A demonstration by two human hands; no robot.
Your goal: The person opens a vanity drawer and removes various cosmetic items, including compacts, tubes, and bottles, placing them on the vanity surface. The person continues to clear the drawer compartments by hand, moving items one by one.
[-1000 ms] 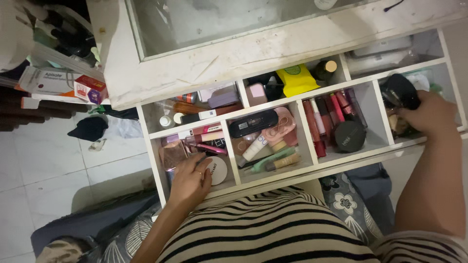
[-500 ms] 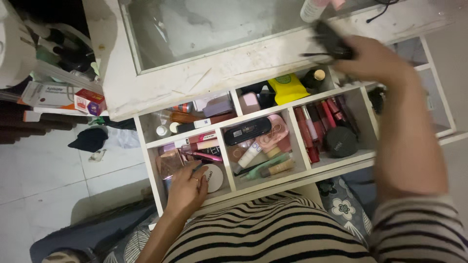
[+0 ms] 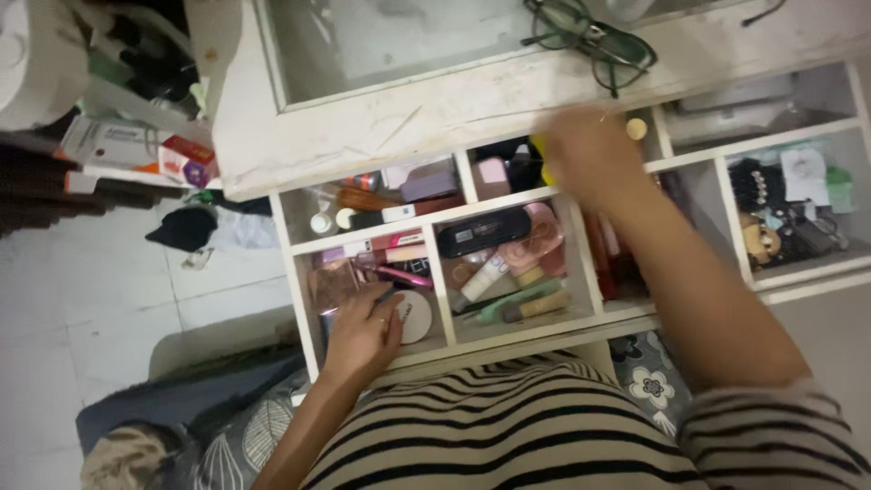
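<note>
Currently I see left hand point(image 3: 361, 338) resting loosely open on round compact point(image 3: 410, 316) in drawer point(image 3: 508, 349); right hand point(image 3: 590, 161) blurred over yellow pouch point(image 3: 542, 152), grip indeterminate; glasses point(image 3: 590, 41) on counter point(image 3: 472, 104).

White carton point(image 3: 104, 141) with red-and-purple box point(image 3: 188, 161) touching it, on the shelf left of the desk. Yellow pouch point(image 3: 543, 156), mostly hidden by a hand, in the drawer's rear middle compartment

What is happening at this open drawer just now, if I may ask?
A person in a striped top sits at a white compartmented drawer full of cosmetics. Their left hand rests on a round white compact in the front-left compartment. Their blurred right hand reaches over the back compartments. Dark-framed glasses lie on the tabletop.
</note>
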